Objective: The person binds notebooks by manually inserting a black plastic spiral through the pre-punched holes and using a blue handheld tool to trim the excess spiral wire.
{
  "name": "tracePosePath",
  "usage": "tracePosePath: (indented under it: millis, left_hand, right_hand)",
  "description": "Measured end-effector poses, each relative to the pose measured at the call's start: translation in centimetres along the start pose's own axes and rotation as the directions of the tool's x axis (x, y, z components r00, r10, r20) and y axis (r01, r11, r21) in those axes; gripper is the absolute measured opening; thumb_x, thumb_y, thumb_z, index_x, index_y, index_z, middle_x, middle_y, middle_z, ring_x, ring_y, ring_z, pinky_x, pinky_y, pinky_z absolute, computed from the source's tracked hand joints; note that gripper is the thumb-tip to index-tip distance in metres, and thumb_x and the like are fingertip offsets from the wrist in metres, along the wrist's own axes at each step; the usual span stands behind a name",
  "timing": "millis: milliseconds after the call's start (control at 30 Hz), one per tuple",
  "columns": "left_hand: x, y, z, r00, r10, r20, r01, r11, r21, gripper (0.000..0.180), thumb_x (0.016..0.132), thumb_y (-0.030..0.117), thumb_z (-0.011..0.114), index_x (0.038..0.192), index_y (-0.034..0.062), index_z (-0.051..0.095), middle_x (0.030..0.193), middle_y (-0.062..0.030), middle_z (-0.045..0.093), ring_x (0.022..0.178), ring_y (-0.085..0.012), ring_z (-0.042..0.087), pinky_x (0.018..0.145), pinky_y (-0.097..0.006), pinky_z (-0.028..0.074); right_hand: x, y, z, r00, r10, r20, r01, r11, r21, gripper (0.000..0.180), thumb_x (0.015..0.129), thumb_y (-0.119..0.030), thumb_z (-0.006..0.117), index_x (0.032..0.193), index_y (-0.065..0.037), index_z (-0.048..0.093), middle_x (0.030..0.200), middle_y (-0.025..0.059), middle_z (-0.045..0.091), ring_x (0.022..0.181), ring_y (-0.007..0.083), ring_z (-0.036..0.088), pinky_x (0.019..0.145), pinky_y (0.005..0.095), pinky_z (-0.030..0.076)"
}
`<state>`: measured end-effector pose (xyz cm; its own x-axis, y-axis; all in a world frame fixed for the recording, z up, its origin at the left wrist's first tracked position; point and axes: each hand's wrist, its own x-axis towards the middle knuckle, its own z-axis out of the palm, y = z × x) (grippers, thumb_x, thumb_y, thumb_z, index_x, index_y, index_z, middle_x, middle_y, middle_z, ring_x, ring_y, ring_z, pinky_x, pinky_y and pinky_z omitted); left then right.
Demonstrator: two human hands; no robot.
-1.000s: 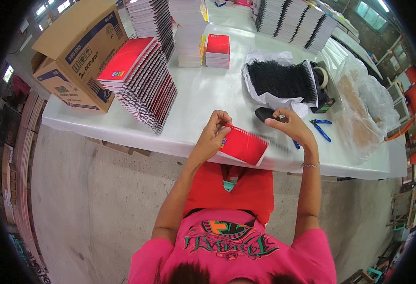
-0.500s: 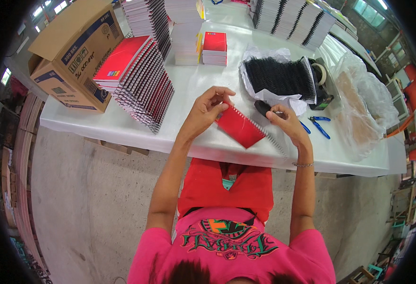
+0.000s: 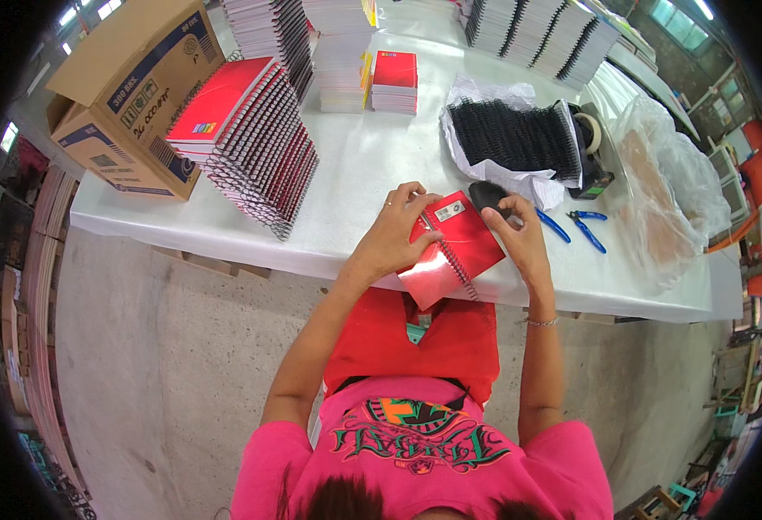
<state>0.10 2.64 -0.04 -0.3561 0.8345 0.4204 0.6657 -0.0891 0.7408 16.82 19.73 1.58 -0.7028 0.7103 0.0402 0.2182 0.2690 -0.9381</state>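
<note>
A small red spiral notebook (image 3: 478, 249) lies at the table's front edge, folded open with both glossy covers up and the coil running between them. A white label with a barcode (image 3: 450, 211) is on the far cover. My left hand (image 3: 396, 232) is closed on the notebook's left side, thumb pressing beside the coil. In my right hand (image 3: 522, 240) is a black oval thing (image 3: 487, 196) that looks like a brush; its underside is hidden. The right fingers are next to the cover's right edge.
Stacked red spiral notebooks (image 3: 255, 143) and a cardboard box (image 3: 134, 113) stand at left. Small red pads (image 3: 395, 82) sit farther back. Black coils (image 3: 511, 139) lie on white paper, near a tape dispenser (image 3: 591, 160), blue-handled cutters (image 3: 587, 232) and clear plastic (image 3: 658, 182).
The notebook has swung round and unfolded, now showing both covers and the label. My left hand has shifted down and right onto it; my right hand still holds the black thing.
</note>
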Motion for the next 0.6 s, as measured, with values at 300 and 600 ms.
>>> tracePosePath:
  millis: [300,600]
  left_hand:
    - [-0.5,-0.1,0.7,0.982,-0.049,-0.185,0.136,0.855,0.500,0.030,0.091,0.032,0.061,0.097,0.0037,0.057,0.099,-0.0121,0.056,0.099,-0.0310,0.053,0.089,-0.044,0.039]
    - [0.5,-0.5,1.1,0.948,-0.282,-0.145,0.300,0.947,0.119,0.034,0.096,0.038,0.056,0.095,0.0043,0.050,0.091,-0.0117,0.056,0.090,-0.0306,0.054,0.081,-0.042,0.041]
  right_hand:
    - [-7.7,-3.5,0.2,0.949,-0.295,0.111,0.309,0.806,-0.505,0.063,0.075,-0.035,0.080,0.127,-0.010,0.055,0.132,0.0210,0.050,0.120,0.0390,0.047,0.101,0.0460,0.036]
    - [-9.2,-1.9,3.8,0.916,-0.392,0.082,0.348,0.678,-0.648,0.045,0.084,-0.003,0.065,0.128,-0.007,0.058,0.124,0.0192,0.058,0.115,0.0372,0.054,0.095,0.0448,0.045]
